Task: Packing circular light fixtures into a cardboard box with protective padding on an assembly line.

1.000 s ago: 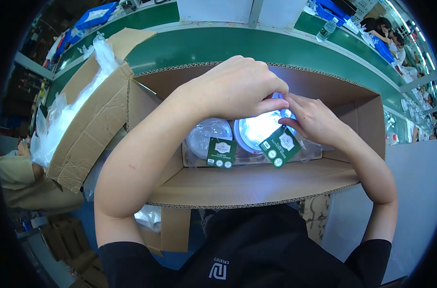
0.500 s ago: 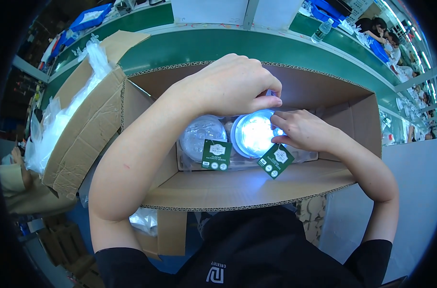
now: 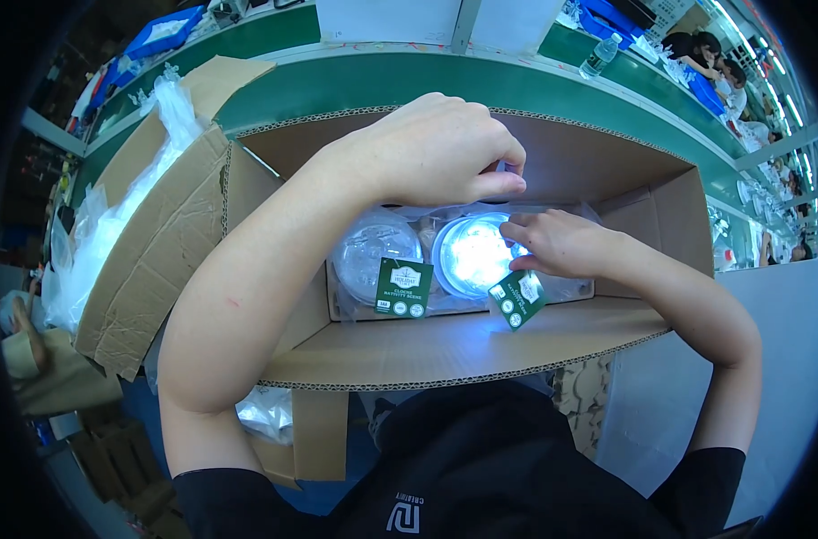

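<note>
A clear plastic wrapping (image 3: 481, 214) is pinched between the curled fingers of the left hand (image 3: 436, 153), just above a lit, glowing dome (image 3: 472, 256); the right hand (image 3: 557, 242) rests half open on that dome's rim, fingertips touching, nothing clasped. Both domes sit low inside the corrugated cardboard box (image 3: 481, 346), below the grip. Beside the lit one, further toward the left hand's forearm, an unlit clear dome (image 3: 373, 251) is seen, smooth and glossy. A green card tag (image 3: 403, 287) hangs from each. The step is judged to be settling the bagged domes in place; a gentle press and a flattening of the crinkled film seem called for next.
</note>
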Available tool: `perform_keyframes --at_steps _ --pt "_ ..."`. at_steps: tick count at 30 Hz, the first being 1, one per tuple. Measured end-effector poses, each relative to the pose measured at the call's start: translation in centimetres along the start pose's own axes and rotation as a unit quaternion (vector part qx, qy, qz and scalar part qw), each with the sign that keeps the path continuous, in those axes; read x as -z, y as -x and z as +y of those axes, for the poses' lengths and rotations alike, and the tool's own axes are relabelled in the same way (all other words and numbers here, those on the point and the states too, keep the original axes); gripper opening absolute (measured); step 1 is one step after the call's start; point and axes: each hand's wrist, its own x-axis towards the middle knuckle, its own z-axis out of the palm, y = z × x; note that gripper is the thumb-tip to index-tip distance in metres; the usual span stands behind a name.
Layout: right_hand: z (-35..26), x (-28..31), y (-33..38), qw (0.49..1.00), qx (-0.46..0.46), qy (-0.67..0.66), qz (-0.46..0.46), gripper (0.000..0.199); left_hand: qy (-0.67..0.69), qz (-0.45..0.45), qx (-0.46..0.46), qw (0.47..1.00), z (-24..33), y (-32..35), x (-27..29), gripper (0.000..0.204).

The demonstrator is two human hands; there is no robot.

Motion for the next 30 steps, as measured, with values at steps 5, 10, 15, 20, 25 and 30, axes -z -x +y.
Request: perform_keyframes --at_steps 5,10,15,20,25,30 --pt "0.4 0.2 -1.2 0.999 -0.011 -0.016 -0.033 0.035 -0.015 -0.022 0.019 0.999 0.0 -0.2 0.4 0.021" --pt "0.7 0.2 -1.9 0.999 -0.002 -0.031 -0.045 0.039 -0.014 -0.018 0.006 1.0 -0.2 -0.4 0.2 0.02" --pt "0.9 0.8 -1.0 0.999 -0.003 -0.035 -0.031 0.047 -0.04 -0.051 0.024 0.998 0.3 -0.4 0.3 0.023" --pt "0.3 5.5 2.3 0.997 -0.066 0.018 0.02 0.054 -0.041 -0.014 -0.008 0.999 0.4 0.1 0.2 0.015" --pt "3.3 3.9 4.7 0.995 -0.095 0.027 0.002 0.053 -0.038 -0.035 0.012 0.999 0.3 -0.5 0.5 0.016" --pt "5.3 3.7 5.4 0.994 -0.097 -0.027 -0.049 0.051 0.069 -0.011 0.032 0.997 0.8 -0.5 1.1 0.015"
